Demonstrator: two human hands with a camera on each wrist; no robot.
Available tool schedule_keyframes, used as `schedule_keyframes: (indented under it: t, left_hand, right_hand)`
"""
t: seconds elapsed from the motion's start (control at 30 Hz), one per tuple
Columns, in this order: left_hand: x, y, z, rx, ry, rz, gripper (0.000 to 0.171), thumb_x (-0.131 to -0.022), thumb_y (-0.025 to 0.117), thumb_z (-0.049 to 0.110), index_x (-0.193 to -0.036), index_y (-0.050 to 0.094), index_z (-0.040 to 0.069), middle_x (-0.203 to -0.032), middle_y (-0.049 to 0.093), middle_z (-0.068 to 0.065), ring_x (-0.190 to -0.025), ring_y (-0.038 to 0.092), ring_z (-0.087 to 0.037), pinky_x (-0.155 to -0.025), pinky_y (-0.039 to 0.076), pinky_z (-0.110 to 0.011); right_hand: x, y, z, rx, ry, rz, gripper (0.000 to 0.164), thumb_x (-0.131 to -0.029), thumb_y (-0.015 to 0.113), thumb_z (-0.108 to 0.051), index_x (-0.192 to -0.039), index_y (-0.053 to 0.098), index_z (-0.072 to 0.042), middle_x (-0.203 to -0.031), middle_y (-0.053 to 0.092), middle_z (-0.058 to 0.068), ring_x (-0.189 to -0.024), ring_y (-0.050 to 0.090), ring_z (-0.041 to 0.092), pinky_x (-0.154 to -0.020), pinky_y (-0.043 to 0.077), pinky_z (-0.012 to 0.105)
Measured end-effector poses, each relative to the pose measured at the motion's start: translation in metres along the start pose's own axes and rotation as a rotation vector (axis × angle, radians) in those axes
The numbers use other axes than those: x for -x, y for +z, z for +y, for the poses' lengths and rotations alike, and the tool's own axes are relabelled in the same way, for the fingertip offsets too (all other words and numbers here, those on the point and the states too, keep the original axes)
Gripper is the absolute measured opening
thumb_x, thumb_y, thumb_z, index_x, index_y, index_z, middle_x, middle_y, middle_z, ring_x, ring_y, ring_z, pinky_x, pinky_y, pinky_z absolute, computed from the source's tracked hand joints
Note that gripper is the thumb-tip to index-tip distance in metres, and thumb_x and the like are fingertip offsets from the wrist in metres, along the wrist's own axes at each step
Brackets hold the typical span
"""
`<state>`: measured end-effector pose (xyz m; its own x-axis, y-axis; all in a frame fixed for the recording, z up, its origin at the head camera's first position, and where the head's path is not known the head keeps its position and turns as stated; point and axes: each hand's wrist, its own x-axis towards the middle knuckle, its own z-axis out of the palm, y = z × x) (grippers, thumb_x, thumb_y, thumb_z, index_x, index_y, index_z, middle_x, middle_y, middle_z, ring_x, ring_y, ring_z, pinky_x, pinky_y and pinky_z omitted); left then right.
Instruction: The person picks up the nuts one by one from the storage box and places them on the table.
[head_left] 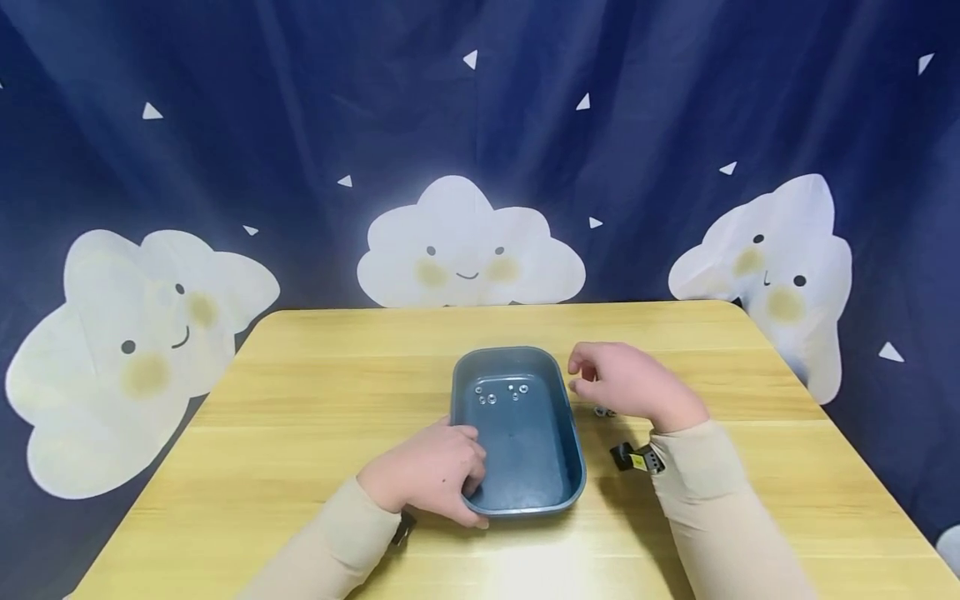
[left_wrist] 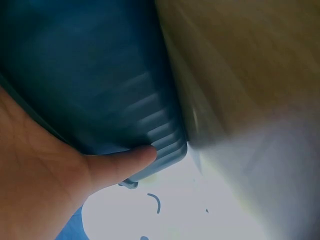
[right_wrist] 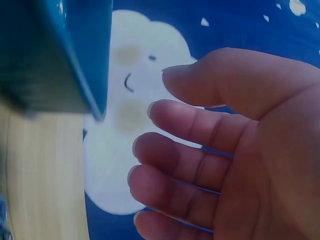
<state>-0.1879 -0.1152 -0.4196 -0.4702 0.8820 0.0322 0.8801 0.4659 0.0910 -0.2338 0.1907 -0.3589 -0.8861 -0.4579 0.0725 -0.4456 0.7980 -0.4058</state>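
Note:
A dark blue-grey plastic tray [head_left: 517, 500] stands on the table in the head view. Several small shiny metal nuts [head_left: 491, 399] lie on its floor toward the far end. My left hand [head_left: 435, 471] grips the near left corner, fingers over the rim inside and thumb [left_wrist: 125, 162] along the ribbed outer wall. Just beyond the right rim, my right hand [head_left: 630, 379] hovers with loosely bent fingers [right_wrist: 160, 150] and holds nothing. Beneath it, partly hidden, a few more nuts [head_left: 602, 411] lie on the tabletop.
The pale wooden table [head_left: 315, 400] has rounded far corners. Behind it hangs a dark blue curtain [head_left: 420, 100] printed with white clouds and small triangles. A black wrist camera [head_left: 636, 457] juts from the right sleeve over the table.

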Motion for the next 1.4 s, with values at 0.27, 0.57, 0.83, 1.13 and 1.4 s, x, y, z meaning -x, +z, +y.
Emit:
schedule_keyframes:
  t: [0.27, 0.57, 0.83, 1.13, 1.4]
  left_hand:
    - [0.001, 0.001, -0.003, -0.030, 0.015, 0.028, 0.049, -0.069, 0.078, 0.067, -0.050, 0.046, 0.033, -0.062, 0.039, 0.027, -0.069, 0.036, -0.005, -0.068, 0.034, -0.026]
    - [0.004, -0.001, -0.008, -0.004, -0.016, -0.017, 0.049, -0.070, 0.079, 0.065, -0.051, 0.046, 0.032, -0.061, 0.039, 0.026, -0.071, 0.038, -0.004, -0.070, 0.035, -0.030]
    - [0.002, 0.000, -0.005, -0.021, 0.009, 0.003, 0.050, -0.069, 0.078, 0.066, -0.051, 0.046, 0.033, -0.061, 0.038, 0.026, -0.072, 0.039, -0.003, -0.069, 0.034, -0.026]
    - [0.001, 0.002, -0.001, -0.024, 0.027, 0.035, 0.051, -0.069, 0.078, 0.065, -0.050, 0.045, 0.033, -0.062, 0.038, 0.027, -0.070, 0.037, -0.003, -0.067, 0.033, -0.024]
    - [0.001, 0.003, -0.001, -0.037, 0.034, 0.054, 0.050, -0.068, 0.079, 0.065, -0.049, 0.045, 0.033, -0.062, 0.038, 0.027, -0.070, 0.038, -0.003, -0.067, 0.033, -0.024]
  right_hand:
    - [-0.025, 0.009, -0.035, 0.059, -0.055, -0.022, 0.009, -0.089, 0.069, -0.026, -0.093, 0.064, -0.019, -0.075, 0.057, -0.008, -0.068, 0.053, 0.013, -0.067, 0.046, 0.036]
    - [-0.064, 0.027, -0.063, 0.112, -0.101, -0.105, 0.012, -0.089, 0.067, -0.024, -0.098, 0.066, -0.016, -0.080, 0.059, -0.007, -0.072, 0.054, 0.015, -0.069, 0.047, 0.035]
    - [-0.078, 0.055, -0.062, 0.174, -0.066, -0.173, 0.026, -0.089, 0.068, -0.025, -0.112, 0.069, -0.012, -0.104, 0.070, 0.002, -0.086, 0.062, 0.017, -0.080, 0.051, 0.040]
    - [-0.078, 0.077, -0.058, 0.196, -0.030, -0.200, 0.020, -0.091, 0.069, -0.025, -0.108, 0.069, -0.015, -0.088, 0.062, -0.005, -0.075, 0.057, 0.016, -0.067, 0.048, 0.034]
    - [-0.079, 0.085, -0.059, 0.227, -0.051, -0.190, 0.021, -0.090, 0.070, -0.021, -0.109, 0.071, -0.015, -0.086, 0.062, -0.005, -0.072, 0.055, 0.016, -0.063, 0.048, 0.032]
